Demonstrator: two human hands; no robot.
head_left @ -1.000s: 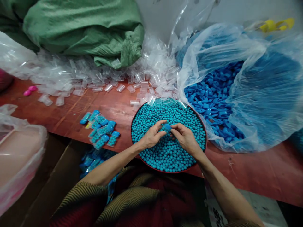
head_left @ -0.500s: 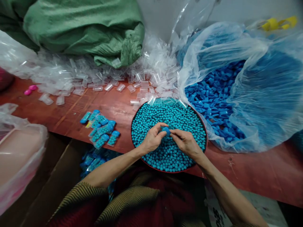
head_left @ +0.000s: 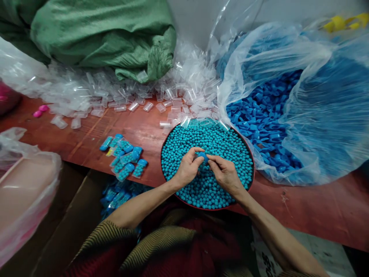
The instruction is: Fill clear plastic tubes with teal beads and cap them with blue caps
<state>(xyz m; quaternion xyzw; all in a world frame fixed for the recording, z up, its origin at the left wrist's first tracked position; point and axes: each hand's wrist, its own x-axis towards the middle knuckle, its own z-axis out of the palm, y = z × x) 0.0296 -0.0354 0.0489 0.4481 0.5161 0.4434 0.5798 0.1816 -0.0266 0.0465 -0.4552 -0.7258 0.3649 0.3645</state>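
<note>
Over a round red-rimmed tub [head_left: 253,169] full of small turquoise balls [head_left: 198,194], both hands meet at a blue plastic cap [head_left: 203,156]. My left hand [head_left: 188,167] is closed, with thumb and forefinger around the cap from the left. My right hand [head_left: 226,173] is closed too, its fingertips pinching the cap's right side. Whatever is under the cap is hidden by the fingers. To the left on the table lie several small clear containers [head_left: 125,172] with blue caps, filled with turquoise balls.
Loose clear plastic tubes [head_left: 121,108] heap along the table's back beneath a green sack [head_left: 103,38]. At right stands a clear bag of blue caps [head_left: 259,111]. Pink pieces [head_left: 40,110] lie far left. More filled containers [head_left: 118,196] sit below the red table's edge [head_left: 311,207].
Both hands stay at the cap over the tub, with only slight finger movement. The whole view has shifted a little, so things appear slightly further right.
</note>
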